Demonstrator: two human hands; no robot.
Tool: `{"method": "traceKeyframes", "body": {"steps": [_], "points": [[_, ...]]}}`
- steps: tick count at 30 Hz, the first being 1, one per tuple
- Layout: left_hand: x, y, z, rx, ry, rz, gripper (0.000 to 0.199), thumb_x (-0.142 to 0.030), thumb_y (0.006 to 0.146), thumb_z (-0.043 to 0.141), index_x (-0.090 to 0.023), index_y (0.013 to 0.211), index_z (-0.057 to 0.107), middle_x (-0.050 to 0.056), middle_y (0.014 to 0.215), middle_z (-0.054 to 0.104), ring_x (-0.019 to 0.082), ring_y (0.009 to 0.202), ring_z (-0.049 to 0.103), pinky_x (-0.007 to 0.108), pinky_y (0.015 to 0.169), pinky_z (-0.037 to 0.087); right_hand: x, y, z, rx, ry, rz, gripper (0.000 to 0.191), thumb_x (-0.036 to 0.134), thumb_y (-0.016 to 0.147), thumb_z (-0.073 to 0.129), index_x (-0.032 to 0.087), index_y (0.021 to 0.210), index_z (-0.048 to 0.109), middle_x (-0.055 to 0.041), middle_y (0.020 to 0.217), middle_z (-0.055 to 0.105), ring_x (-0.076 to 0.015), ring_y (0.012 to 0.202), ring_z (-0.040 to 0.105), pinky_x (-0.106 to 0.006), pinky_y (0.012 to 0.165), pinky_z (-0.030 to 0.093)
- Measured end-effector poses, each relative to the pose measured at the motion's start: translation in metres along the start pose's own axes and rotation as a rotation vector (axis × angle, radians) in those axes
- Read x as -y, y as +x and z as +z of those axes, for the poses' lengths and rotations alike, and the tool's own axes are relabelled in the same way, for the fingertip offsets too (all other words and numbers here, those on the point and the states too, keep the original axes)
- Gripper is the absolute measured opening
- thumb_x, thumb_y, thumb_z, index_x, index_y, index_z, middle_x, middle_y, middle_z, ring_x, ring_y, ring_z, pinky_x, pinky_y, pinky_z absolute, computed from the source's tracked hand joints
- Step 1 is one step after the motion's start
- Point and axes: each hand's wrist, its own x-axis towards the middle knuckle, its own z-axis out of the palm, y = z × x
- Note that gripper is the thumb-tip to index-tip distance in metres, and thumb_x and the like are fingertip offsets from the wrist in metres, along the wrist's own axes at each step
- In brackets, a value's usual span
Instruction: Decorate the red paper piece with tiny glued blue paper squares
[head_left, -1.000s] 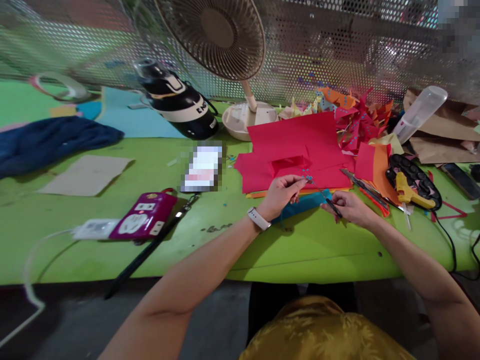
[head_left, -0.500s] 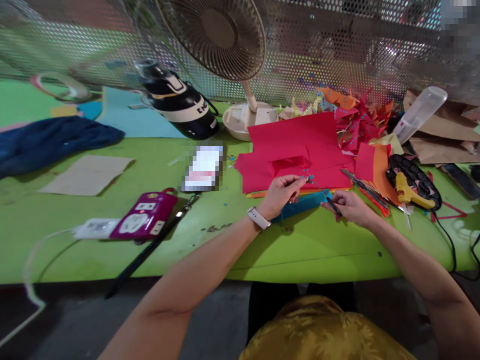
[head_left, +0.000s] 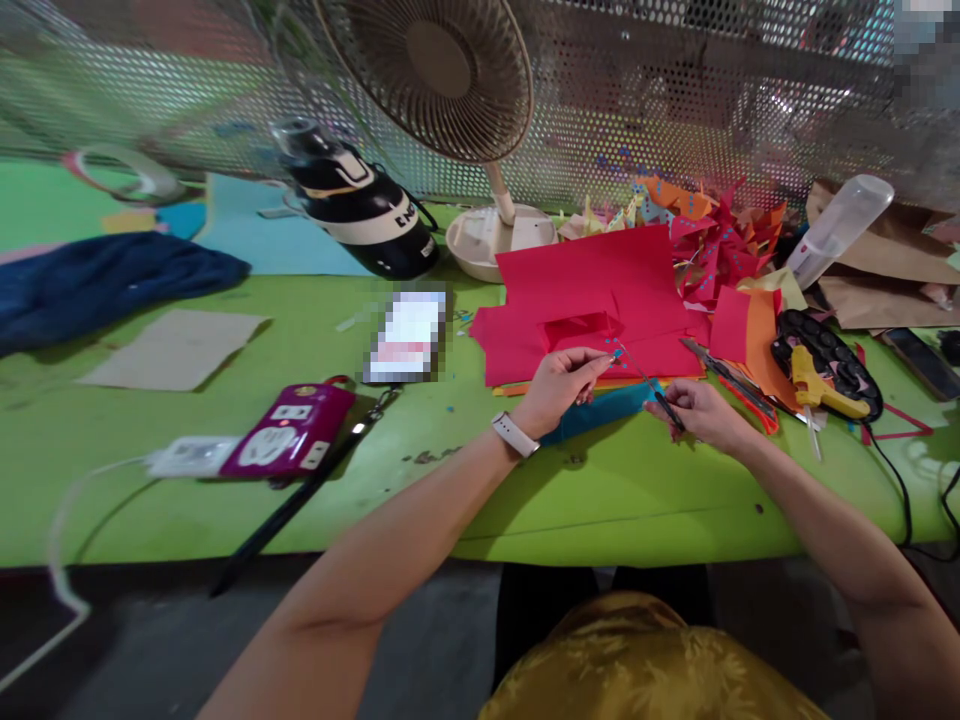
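the left hand (head_left: pixel 562 388), with a pale watch (head_left: pixel 515 435) on its wrist, pinches a tiny blue bit (head_left: pixel 618 356) between thumb and finger, over the near edge of the red paper (head_left: pixel 585 265). the right hand (head_left: pixel 697 412) has its fingers curled closed around the dark handle of a thin tool (head_left: pixel 666 410), whose slim end points far and left, toward the blue bit; it may be a small pair of scissors, but the view is too coarse to be sure, and whether the tip touches the bit cannot be told. below and between the hands a blue strip (head_left: pixel 600 415) lies on the green table (head_left: pixel 465 500), just on the near side of the red paper. to the right of the right hand are some orange paper (head_left: pixel 766 345) and a yellow glue gun (head_left: pixel 804 385), which rests against a black tray (head_left: pixel 825 335). a heap of coloured scraps (head_left: pixel 720 235) sits on the far side, next to a clear bottle (head_left: pixel 844 230) that leans to the right. farther left stand a fan (head_left: pixel 439 70) and a black flask (head_left: pixel 367 210), with a phone (head_left: pixel 409 335) and a purple power block (head_left: pixel 289 430) nearer.
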Motion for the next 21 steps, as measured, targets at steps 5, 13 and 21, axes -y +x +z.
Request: {"method": "traceKeyframes", "body": {"steps": [5, 13, 21], "points": [[0.001, 0.0, 0.0, -0.023, -0.027, 0.021, 0.022, -0.037, 0.072, 0.07, -0.017, 0.08, 0.067, -0.009, 0.043, 0.044, 0.004, 0.036, 0.034, 0.02, 0.04, 0.03, 0.011, -0.005, 0.001, 0.045, 0.033, 0.024, 0.049, 0.06, 0.06, 0.075, 0.02, 0.068, 0.047, 0.0053, 0.047, 0.054, -0.0082, 0.041, 0.052, -0.02, 0.04, 0.039], [0.002, -0.001, 0.002, 0.0, -0.021, 0.001, 0.027, -0.04, 0.07, 0.073, -0.016, 0.08, 0.067, -0.008, 0.043, 0.045, 0.004, 0.035, 0.036, 0.02, 0.039, 0.031, 0.01, -0.005, 0.002, 0.053, 0.022, 0.026, 0.048, 0.057, 0.059, 0.076, 0.02, 0.067, 0.046, 0.0073, 0.046, 0.051, -0.0074, 0.04, 0.05, -0.019, 0.039, 0.036], [0.001, -0.002, 0.003, 0.01, -0.025, -0.007, 0.025, -0.038, 0.07, 0.073, -0.015, 0.079, 0.066, -0.009, 0.042, 0.045, 0.004, 0.035, 0.036, 0.019, 0.039, 0.031, 0.005, -0.003, 0.001, 0.063, 0.008, 0.0, 0.045, 0.054, 0.063, 0.075, 0.02, 0.069, 0.046, 0.0063, 0.047, 0.053, -0.0085, 0.042, 0.053, -0.02, 0.04, 0.037]]}}
